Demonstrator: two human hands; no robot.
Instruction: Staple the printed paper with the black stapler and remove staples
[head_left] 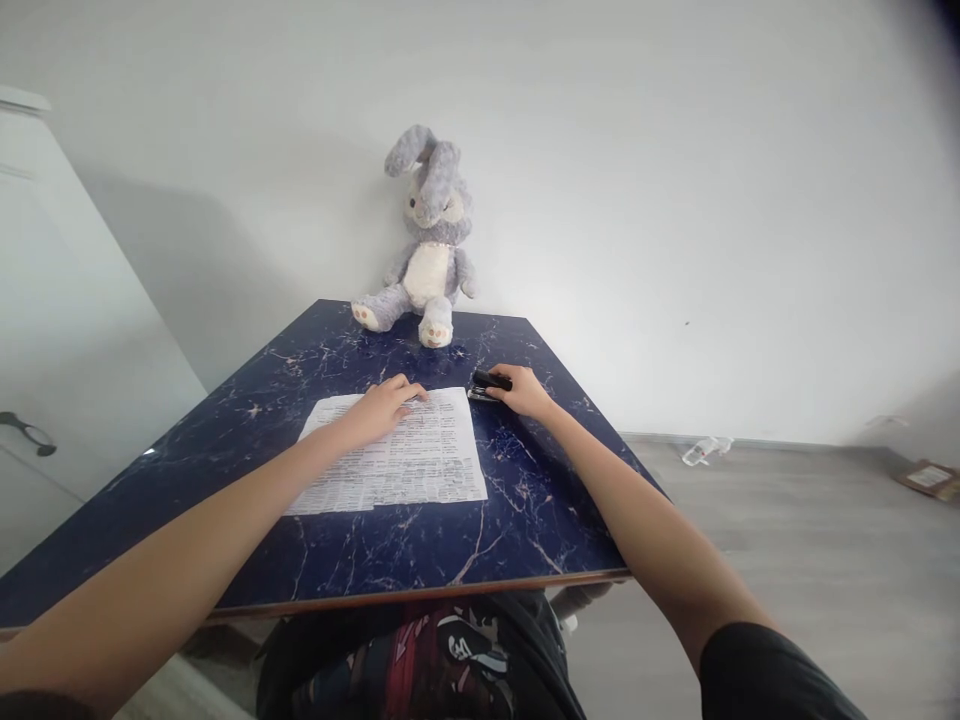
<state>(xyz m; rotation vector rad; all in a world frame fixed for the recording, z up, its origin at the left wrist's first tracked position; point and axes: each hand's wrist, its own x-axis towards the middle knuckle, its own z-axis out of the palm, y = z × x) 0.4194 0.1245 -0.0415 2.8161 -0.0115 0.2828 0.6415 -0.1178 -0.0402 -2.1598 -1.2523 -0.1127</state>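
Note:
A printed sheet of paper (409,455) lies flat on the dark blue marbled table (525,510). My left hand (384,406) rests on the paper's upper part, fingers stretched flat and pressing it down. My right hand (520,391) is curled over a black stapler (489,384) that sits at the paper's top right corner, gripping it from the right side.
A grey and white plush rabbit (429,245) sits at the table's far edge against the white wall. A white cabinet (45,330) stands to the left. On the grey floor to the right lie a plastic bottle (703,449) and a cardboard piece (930,478).

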